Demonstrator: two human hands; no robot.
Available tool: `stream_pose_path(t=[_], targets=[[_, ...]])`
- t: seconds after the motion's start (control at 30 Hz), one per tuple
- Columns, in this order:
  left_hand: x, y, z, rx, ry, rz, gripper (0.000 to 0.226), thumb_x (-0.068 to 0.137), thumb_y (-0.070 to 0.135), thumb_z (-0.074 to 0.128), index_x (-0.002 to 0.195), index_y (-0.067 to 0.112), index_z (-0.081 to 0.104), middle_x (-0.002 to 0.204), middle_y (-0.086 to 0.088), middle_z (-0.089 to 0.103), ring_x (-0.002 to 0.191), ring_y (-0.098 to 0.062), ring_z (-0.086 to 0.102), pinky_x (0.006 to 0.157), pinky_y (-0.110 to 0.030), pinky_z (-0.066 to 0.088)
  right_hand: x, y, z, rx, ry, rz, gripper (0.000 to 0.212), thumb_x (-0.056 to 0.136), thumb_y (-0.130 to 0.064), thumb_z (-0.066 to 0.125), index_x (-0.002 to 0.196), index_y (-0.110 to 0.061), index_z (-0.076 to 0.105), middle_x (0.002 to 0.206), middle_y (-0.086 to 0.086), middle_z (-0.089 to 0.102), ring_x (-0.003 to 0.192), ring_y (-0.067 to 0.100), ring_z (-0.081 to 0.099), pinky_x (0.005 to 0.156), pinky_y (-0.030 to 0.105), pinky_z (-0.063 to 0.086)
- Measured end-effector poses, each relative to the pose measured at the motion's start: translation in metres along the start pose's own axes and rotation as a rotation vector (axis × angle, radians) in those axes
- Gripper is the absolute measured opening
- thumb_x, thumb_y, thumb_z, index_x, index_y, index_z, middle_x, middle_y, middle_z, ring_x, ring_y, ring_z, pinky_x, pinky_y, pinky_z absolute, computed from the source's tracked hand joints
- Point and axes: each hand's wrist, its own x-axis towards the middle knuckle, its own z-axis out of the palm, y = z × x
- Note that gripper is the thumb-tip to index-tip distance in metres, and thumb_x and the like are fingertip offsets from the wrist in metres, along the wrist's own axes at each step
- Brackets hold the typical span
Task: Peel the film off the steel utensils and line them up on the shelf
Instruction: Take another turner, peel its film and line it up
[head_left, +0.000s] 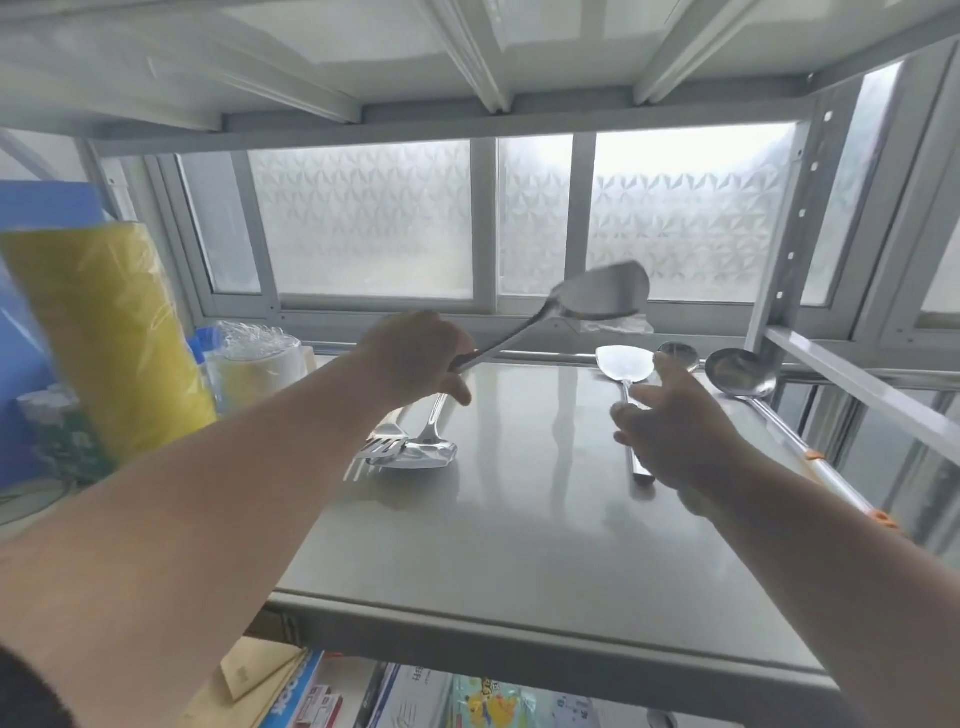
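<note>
My left hand (415, 358) grips the handle of a steel spatula (597, 296) and holds it raised above the steel shelf (519, 519), blade pointing to the back right. My right hand (675, 431) hovers open over the handle of a second spatula (623, 364) lying flat on the shelf. Two ladles (740, 371) lie at the shelf's right edge. A slotted turner (382, 447) and another spatula (428, 452) lie under my left hand. Crumpled clear film (618, 326) sits at the back.
A yellow roll wrapped in plastic (109, 338) and a stack of plastic-wrapped cups (254, 358) stand to the left. A frosted window (363, 218) is behind the shelf. An upper shelf (467, 57) hangs overhead. Boxes (311, 691) fill the level below.
</note>
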Motion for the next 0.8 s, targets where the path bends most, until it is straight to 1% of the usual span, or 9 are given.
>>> stream_pose_path(t=[0.07,0.13,0.2,0.27,0.4,0.5,0.6,0.7,0.8], targets=[[0.005,0.007,0.000,-0.279,0.064,-0.050,0.055,0.072,0.053,0.094,0.068,0.014,0.056,0.061,0.004,0.056,0.062,-0.021,0.053,0.058,-0.034,0.037,0.000,-0.007,0.009,0.075,-0.085,-0.038,0.068,0.091,-0.037,0.067,0.151,-0.031,0.036,0.131,-0.013,0.065,0.091,0.021,0.075,0.085,0.055,0.059],[0.012,0.019,-0.001,-0.594,0.102,-0.115,0.054,0.067,0.045,0.099,0.070,0.004,0.064,0.060,-0.007,0.064,0.057,-0.027,0.062,0.059,-0.037,0.053,-0.003,-0.015,0.020,0.103,-0.177,-0.081,0.070,0.086,-0.046,0.073,0.146,-0.023,0.046,0.112,-0.014,0.074,0.087,0.014,0.076,0.090,0.050,0.059],[0.019,0.031,-0.002,-0.836,0.098,-0.150,0.048,0.068,0.039,0.101,0.075,0.003,0.071,0.068,-0.015,0.074,0.065,-0.035,0.075,0.061,-0.045,0.066,-0.004,-0.018,0.030,0.075,-0.224,-0.103,0.074,0.078,-0.055,0.075,0.140,-0.022,0.053,0.098,-0.015,0.076,0.084,0.012,0.076,0.086,0.048,0.061],[0.027,0.044,-0.002,-0.977,0.082,-0.165,0.040,0.071,0.034,0.101,0.078,0.004,0.075,0.071,-0.014,0.077,0.069,-0.034,0.079,0.064,-0.046,0.068,-0.003,-0.018,0.039,0.016,-0.240,-0.109,0.072,0.074,-0.061,0.073,0.135,-0.027,0.055,0.095,-0.014,0.077,0.085,0.012,0.075,0.084,0.045,0.061],[0.043,0.066,-0.003,-1.233,0.097,-0.199,0.038,0.080,0.023,0.096,0.087,-0.007,0.074,0.079,-0.026,0.075,0.066,-0.034,0.076,0.062,-0.044,0.066,0.003,-0.013,0.046,-0.008,-0.236,-0.129,0.033,0.085,-0.046,0.072,0.112,-0.028,0.066,0.082,-0.006,0.077,0.076,0.012,0.073,0.081,0.042,0.061],[0.050,0.081,-0.001,-1.348,0.099,-0.236,0.035,0.085,0.024,0.092,0.084,-0.005,0.073,0.076,-0.021,0.073,0.065,-0.029,0.073,0.065,-0.041,0.066,0.008,-0.010,0.043,0.048,-0.204,-0.137,0.009,0.093,-0.028,0.067,0.097,-0.020,0.066,0.078,0.001,0.075,0.061,0.012,0.072,0.064,0.035,0.056],[0.061,0.093,0.017,-1.392,0.098,-0.372,0.038,0.086,0.029,0.091,0.080,-0.003,0.072,0.075,-0.018,0.075,0.068,-0.029,0.075,0.081,-0.051,0.068,0.015,-0.006,0.038,0.083,-0.170,-0.113,0.016,0.096,-0.024,0.064,0.091,-0.009,0.066,0.073,0.003,0.073,0.052,0.009,0.067,0.052,0.025,0.049],[0.068,0.099,0.040,-1.409,-0.008,-0.468,0.032,0.080,0.023,0.095,0.084,-0.004,0.078,0.084,-0.022,0.080,0.081,-0.040,0.080,0.090,-0.058,0.065,0.021,-0.002,0.037,0.158,-0.191,-0.014,0.030,0.098,-0.024,0.061,0.077,-0.003,0.062,0.063,0.005,0.068,0.053,0.015,0.060,0.056,0.024,0.049],[0.069,0.100,0.062,-1.461,-0.112,-0.553,0.024,0.083,0.007,0.092,0.089,-0.010,0.077,0.075,-0.018,0.076,0.066,-0.030,0.076,0.088,-0.048,0.067,0.024,0.007,0.041,0.404,-0.277,0.156,0.029,0.099,-0.025,0.065,0.081,-0.004,0.060,0.071,0.014,0.062,0.059,0.024,0.055,0.060,0.033,0.048]])
